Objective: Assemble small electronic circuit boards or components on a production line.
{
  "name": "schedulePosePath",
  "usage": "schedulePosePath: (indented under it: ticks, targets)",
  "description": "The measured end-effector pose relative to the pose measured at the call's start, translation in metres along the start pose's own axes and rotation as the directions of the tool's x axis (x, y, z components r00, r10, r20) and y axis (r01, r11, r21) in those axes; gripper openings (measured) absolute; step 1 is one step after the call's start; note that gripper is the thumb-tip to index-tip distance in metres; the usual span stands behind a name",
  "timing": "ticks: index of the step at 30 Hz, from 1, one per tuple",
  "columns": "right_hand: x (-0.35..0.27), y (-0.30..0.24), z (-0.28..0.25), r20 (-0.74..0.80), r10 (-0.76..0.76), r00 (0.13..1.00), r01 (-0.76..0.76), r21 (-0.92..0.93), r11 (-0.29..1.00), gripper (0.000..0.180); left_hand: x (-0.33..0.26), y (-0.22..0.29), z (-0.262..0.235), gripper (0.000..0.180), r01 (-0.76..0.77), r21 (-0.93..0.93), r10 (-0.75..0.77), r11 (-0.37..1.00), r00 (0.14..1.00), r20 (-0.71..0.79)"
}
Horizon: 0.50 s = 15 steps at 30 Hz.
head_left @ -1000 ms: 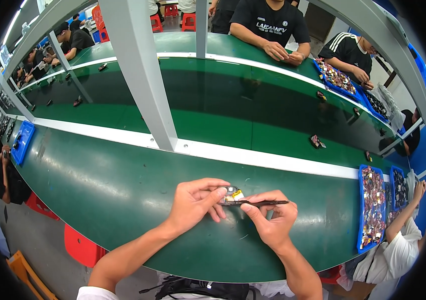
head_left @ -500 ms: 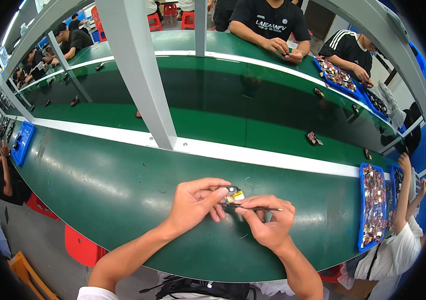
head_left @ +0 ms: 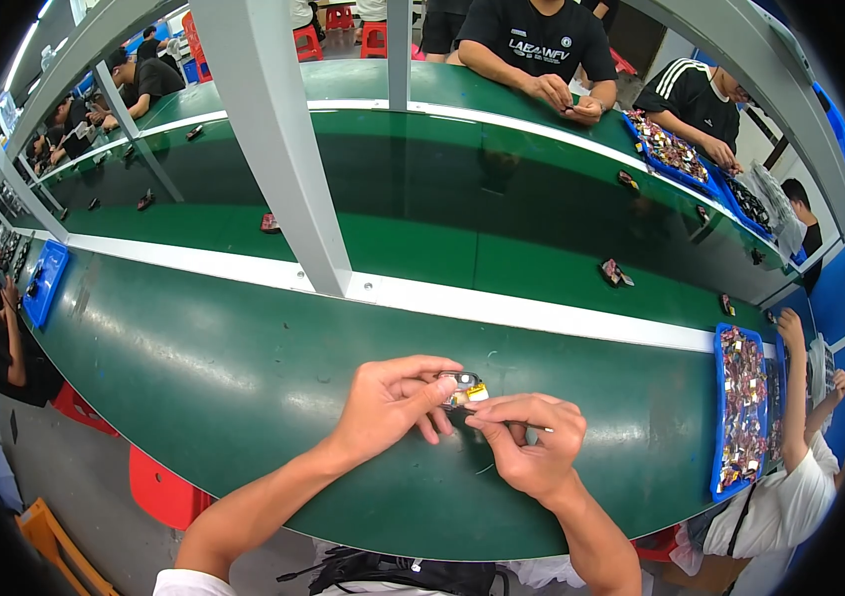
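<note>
My left hand (head_left: 388,402) pinches a small black plastic case (head_left: 459,378) between thumb and fingers, above the green bench. Inside the open case sit small electronic parts and a yellow-and-silver piece (head_left: 476,393). My right hand (head_left: 532,437) is closed round slim black tweezers (head_left: 546,429), whose front end reaches the near edge of the case. Fingers hide most of the tweezers and part of the case, so what the tips touch cannot be made out.
A blue tray (head_left: 716,437) full of small circuit parts stands at right, beside a person's raised arm (head_left: 793,387). Beyond the white rail, a green conveyor belt (head_left: 422,233) carries scattered parts (head_left: 615,273). A grey post (head_left: 279,149) rises ahead. Another blue tray (head_left: 46,283) lies far left.
The tweezers have turned in my right hand, their rear end now lower and more covered by fingers. My left hand keeps the case nearly still. Parts on the belt have shifted slightly left.
</note>
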State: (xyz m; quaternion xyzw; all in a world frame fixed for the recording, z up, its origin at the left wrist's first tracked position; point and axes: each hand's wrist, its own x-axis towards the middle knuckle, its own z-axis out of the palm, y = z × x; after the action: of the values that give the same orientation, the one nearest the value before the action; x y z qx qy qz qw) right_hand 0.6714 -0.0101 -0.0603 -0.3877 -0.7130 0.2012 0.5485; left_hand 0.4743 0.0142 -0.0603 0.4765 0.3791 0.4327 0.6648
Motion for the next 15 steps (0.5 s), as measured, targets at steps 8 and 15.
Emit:
schedulePosePath:
  ticks: [8,15]
  targets:
    - [0.000,-0.008,0.005,0.020,-0.150,0.989,0.151,-0.164,0.975,0.020,-0.009,-0.011,0.001,0.030,-0.018,0.071,0.022,0.997,0.998,-0.056]
    - [-0.022,0.003,-0.014,0.093,-0.120,0.988,0.129,-0.102,0.986,0.014,0.004,-0.031,0.014,0.016,-0.111,-0.035,0.109,0.993,0.993,-0.052]
